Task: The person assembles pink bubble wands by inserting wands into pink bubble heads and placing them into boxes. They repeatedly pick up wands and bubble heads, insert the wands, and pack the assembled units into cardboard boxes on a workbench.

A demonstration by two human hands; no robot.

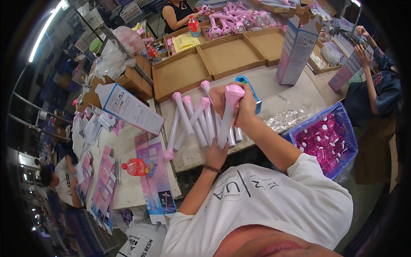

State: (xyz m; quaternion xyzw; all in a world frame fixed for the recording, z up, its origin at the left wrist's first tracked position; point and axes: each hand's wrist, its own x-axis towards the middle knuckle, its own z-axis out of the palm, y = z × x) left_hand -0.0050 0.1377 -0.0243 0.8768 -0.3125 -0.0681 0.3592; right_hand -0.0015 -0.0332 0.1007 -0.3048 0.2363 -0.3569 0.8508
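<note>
A frosted tube with a pink flared head (pixel 234 95) stands tilted in front of me, held in both hands. My right hand (pixel 246 110) is closed around it just below the pink head. Lower down, my left hand (pixel 215 155), with a dark beaded bracelet at the wrist, is closed at the tube's bottom end; its fingertips are partly hidden. Several similar pink-capped tubes (pixel 185 118) lie side by side on the table to the left of the held one. Just beyond my right hand is a blue object (pixel 251 88), partly covered.
Shallow cardboard trays (pixel 231 55) line the table's far side, with pink parts (pixel 233 23) behind. Printed boxes stand right (pixel 297 51) and lean left (pixel 130 109). A blue-lined bin (pixel 350 150) of pink bottles is at my right. A red-labelled bottle (pixel 135 167) lies left. Other people work nearby.
</note>
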